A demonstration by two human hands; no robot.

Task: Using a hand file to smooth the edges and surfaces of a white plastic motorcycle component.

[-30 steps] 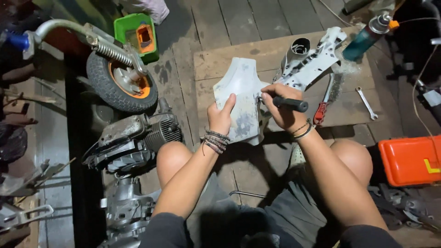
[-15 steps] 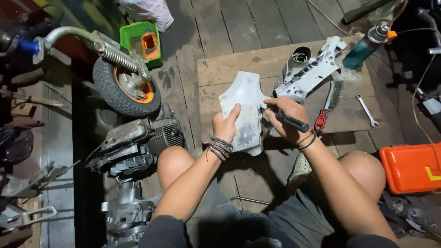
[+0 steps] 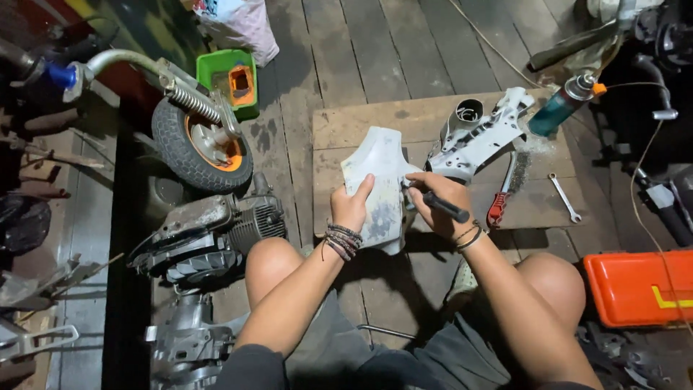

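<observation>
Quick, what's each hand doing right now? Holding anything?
Left hand: closed on the white panel, gripping its edge.
Right hand: closed on a black-handled tool, tip at the panel.

Sat with both bare knees spread wide and both forearms reaching forward between them. Left hand (image 3: 354, 206) raised with palm turned away, thumb stretched upward and fingers curled out of sight, gripping. Left wrist wrapped in a stack of dark bracelets (image 3: 341, 240). Right hand (image 3: 433, 204) closed in a fist-like grip, knuckles up, wrist bent slightly inward toward the left hand. Thin bands (image 3: 469, 236) circled the right wrist. Hands held near each other, not touching. Elbows bent, both forearms bare, upper arms in dark sleeves at the lower edge.
</observation>
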